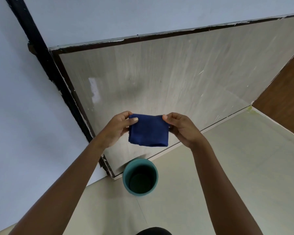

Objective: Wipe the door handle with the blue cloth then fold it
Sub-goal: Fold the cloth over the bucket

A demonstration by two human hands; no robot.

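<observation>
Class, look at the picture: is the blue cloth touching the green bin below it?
Apart. The head view shows the cloth held up by both hands, with open door and floor visible between its lower edge and the bin.

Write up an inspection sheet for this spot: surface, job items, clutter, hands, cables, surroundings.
Surface: pale floor, bare apart from one bin.
Job's things: blue cloth held up in the air, already folded into a small rectangle; door handle not in view.
Clutter: teal bin standing on the floor at the foot of the door, looks empty.
Hands: left hand pinches the cloth's upper left corner, right hand pinches its upper right corner.
Cables: nothing seen.
Surroundings: pale wood-grain door with scuffs and a chipped dark edge, dark frame, light blue wall, brown panel at right.
</observation>
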